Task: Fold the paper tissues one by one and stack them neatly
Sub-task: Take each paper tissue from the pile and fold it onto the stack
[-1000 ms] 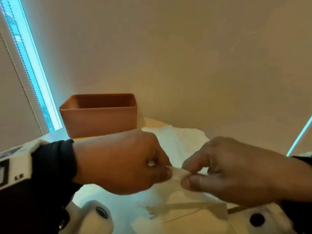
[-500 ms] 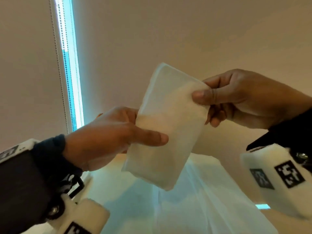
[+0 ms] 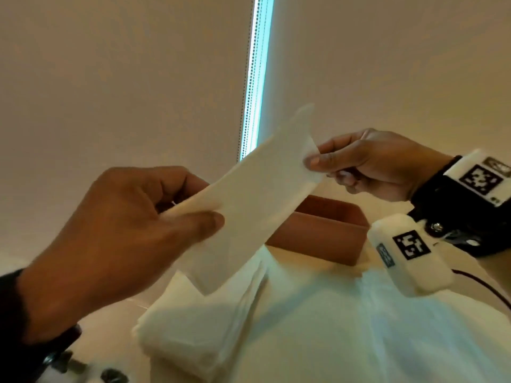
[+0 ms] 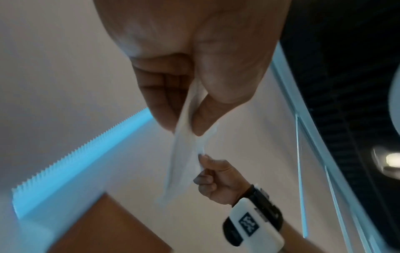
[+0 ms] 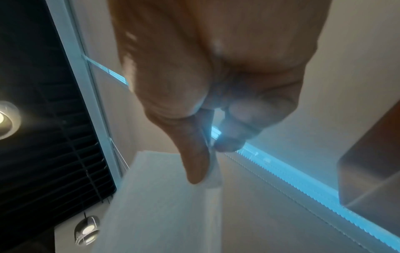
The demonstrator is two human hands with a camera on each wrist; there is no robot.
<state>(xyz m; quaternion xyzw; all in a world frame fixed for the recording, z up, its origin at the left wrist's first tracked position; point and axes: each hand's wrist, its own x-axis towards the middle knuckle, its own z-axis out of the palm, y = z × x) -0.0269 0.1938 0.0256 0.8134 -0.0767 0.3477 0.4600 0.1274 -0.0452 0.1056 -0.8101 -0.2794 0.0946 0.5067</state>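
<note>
A: Tissue (image 3: 249,197) location?

B: Up in the air between both hands, above the stack of tissues (image 3: 199,324) on the tabletop (image 3: 110,322). Not touching the stack.

A: Hand states?

B: Left hand (image 3: 116,236) pinches the near lower end, thumb on top, fingers curled under; the left wrist view shows the edge squeezed between thumb and fingers. Right hand (image 3: 370,164) pinches the far upper corner between thumb and forefinger, other fingers curled in. Both grasping the tissue, nothing else.

A: Handling?

B: My guess: near weightless, soft, no stiffness, tears easily. It sags a little between the grips and the free lower corner droops. Best taken at corners or short edges with light fingertip pinches, kept slightly taut; a hard pull would likely rip it, and slack lets it flop.

A: Orientation, long axis?

B: Long strip shape, looks folded at least once, though I can't count layers. In the head view the long axis runs diagonally from lower left at the left hand to upper right at the right hand. Broad face is tilted toward the camera.

A: Anything else?

B: Brown box (image 3: 326,233) behind, past the tissue. White plastic sheet (image 3: 359,327) lying right of the stack.
</note>
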